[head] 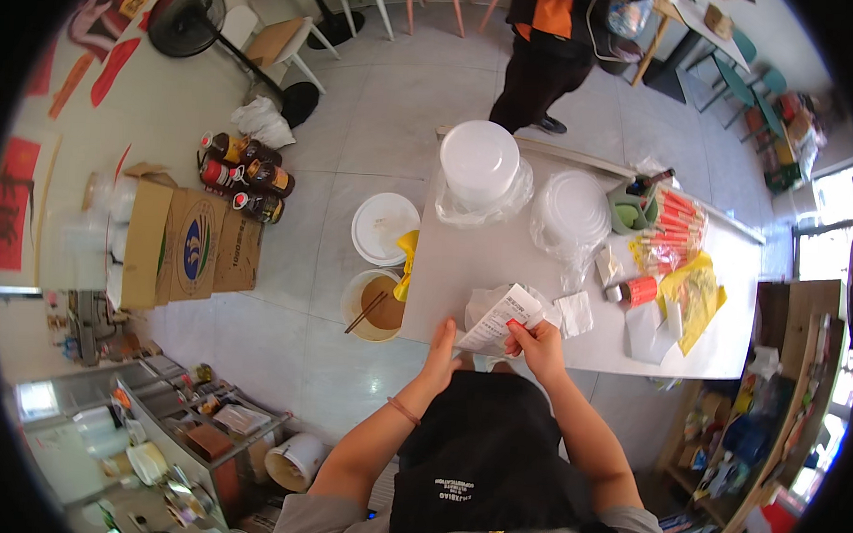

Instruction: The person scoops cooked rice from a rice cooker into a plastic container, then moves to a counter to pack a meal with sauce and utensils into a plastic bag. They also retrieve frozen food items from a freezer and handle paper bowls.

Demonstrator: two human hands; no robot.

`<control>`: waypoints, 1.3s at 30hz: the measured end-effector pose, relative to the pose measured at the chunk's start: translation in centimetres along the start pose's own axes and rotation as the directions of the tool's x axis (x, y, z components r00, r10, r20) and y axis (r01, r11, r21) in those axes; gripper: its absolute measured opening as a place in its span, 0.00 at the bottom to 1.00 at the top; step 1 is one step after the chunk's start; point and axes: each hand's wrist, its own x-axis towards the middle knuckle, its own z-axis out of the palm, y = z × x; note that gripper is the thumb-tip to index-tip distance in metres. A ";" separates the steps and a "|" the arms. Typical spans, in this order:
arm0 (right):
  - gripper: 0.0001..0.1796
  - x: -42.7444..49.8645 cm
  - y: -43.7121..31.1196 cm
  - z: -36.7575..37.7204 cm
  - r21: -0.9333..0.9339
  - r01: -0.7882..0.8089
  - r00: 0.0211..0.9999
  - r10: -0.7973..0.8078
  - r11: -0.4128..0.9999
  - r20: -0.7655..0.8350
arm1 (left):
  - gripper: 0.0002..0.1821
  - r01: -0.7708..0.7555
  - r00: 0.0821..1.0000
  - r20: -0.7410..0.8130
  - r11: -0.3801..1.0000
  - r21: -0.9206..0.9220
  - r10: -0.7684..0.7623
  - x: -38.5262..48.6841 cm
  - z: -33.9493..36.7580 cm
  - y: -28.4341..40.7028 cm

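A printed paper receipt (pixel 499 318) bearing writing lies slanted over a translucent white plastic bag (pixel 478 302) at the table's near edge. My right hand (pixel 542 349) pinches the receipt's right side, with a small red item (pixel 515 324) at the fingertips, too small to name. My left hand (pixel 439 362) is beside the bag's left side, its thumb apart from the raised fingers; nothing shows in its grasp. What the bag contains is hidden. A white napkin (pixel 574 315) lies just right of the bag.
The table (pixel 440 267) carries stacked plastic bowls (pixel 479 159), lids (pixel 575 205), red-wrapped chopsticks (pixel 674 226) and a yellow bag (pixel 693 304). A bucket of brown liquid (pixel 379 306) stands left. Bottles (pixel 260 180) and a cardboard box (pixel 195 241) are farther left. A person (pixel 546 66) stands beyond.
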 end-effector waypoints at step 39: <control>0.12 -1.5 14.1 75.7 -0.013 0.428 0.785 -0.365 0.904 0.500 | 0.27 -0.794 -0.606 -0.109 -0.592 0.136 0.788 -70.2 -53.0 11.9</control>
